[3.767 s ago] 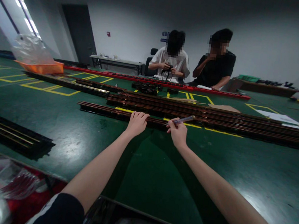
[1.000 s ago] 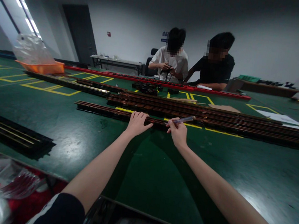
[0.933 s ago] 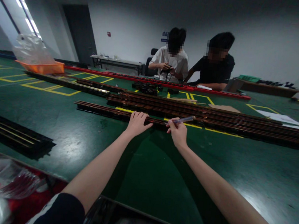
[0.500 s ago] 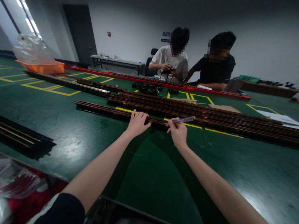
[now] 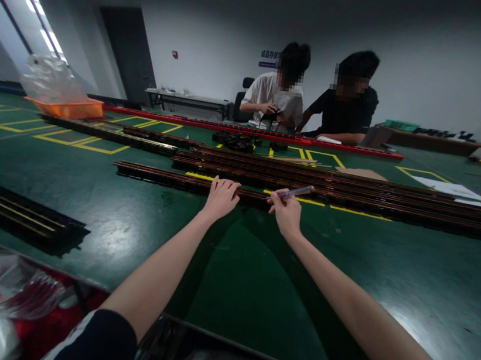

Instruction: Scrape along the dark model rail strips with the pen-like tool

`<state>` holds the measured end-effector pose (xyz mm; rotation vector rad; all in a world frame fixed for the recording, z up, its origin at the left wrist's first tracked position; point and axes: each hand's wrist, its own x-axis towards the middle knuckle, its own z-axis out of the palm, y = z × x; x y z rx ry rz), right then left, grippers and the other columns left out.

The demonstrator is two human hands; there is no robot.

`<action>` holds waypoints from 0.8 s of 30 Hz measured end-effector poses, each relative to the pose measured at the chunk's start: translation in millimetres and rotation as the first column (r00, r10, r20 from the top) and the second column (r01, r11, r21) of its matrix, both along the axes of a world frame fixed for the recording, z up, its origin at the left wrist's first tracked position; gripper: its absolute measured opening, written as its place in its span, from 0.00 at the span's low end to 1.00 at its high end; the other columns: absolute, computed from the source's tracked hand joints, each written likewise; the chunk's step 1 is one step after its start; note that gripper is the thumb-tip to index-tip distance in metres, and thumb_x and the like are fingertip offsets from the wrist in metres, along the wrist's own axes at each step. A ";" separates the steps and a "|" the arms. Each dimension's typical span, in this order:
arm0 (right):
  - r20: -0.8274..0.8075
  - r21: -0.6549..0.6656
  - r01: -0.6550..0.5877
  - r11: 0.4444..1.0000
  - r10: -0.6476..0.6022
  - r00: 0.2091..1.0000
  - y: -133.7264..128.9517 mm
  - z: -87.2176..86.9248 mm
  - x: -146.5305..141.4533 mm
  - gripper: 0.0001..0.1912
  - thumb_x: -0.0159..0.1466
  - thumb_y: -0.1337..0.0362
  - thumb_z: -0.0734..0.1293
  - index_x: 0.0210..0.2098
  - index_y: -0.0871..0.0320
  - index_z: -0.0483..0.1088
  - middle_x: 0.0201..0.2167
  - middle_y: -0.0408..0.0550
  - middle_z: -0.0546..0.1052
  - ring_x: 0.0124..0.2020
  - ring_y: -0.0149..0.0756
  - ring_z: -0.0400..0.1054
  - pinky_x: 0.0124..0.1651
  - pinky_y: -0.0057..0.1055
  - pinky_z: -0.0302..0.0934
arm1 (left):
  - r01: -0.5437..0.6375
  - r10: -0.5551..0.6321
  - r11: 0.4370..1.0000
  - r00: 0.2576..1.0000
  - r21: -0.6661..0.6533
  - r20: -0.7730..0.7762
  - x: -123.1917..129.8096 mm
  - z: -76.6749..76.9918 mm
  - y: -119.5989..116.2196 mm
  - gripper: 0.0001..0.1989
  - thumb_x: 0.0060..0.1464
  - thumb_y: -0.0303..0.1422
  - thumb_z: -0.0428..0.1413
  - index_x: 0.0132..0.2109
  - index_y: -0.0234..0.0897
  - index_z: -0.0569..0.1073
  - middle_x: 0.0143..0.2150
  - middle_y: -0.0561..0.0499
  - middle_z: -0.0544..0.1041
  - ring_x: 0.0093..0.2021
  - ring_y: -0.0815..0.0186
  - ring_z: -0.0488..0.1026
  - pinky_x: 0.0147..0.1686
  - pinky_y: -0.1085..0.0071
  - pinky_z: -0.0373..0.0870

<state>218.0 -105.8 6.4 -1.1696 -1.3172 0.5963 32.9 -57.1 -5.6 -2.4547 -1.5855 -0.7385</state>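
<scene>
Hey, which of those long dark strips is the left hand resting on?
The lone strip just in front of the long bundle; it alone has the left hand on it and the pen-like tool pointing at it.

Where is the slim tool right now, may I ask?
In the head view, the slim tool is in the right hand, its tip at the narrow dark strip, just right of the left hand.

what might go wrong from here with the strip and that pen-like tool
The tool in the right hand could slip off the narrow dark strip. The strip might slide if the left hand presses unevenly. Its far side lies near the bundled strips, so a push could knock them.
</scene>
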 end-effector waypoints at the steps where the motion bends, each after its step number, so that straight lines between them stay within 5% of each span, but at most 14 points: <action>1: -0.001 -0.006 0.010 1.000 -0.010 1.000 0.1 0.0 0.0 0.14 0.58 0.54 0.63 0.29 0.60 0.65 0.26 0.46 0.73 0.19 0.27 0.65 0.24 0.27 0.62 | -0.003 0.003 1.000 1.000 0.003 -0.001 -0.1 -0.3 0.4 0.19 0.58 0.32 0.44 0.54 0.39 0.68 0.52 0.47 0.71 0.57 0.59 0.62 0.65 0.51 0.41; 24: -0.031 -0.013 0.057 0.998 -0.058 0.998 1.2 -0.3 0.0 0.12 0.58 0.56 0.62 0.27 0.59 0.64 0.22 0.43 0.70 0.18 0.27 0.64 0.22 0.25 0.60 | -0.003 0.003 1.000 1.000 -0.021 0.003 -0.7 1.0 0.5 0.19 0.59 0.32 0.43 0.55 0.38 0.67 0.52 0.48 0.71 0.56 0.59 0.63 0.65 0.52 0.43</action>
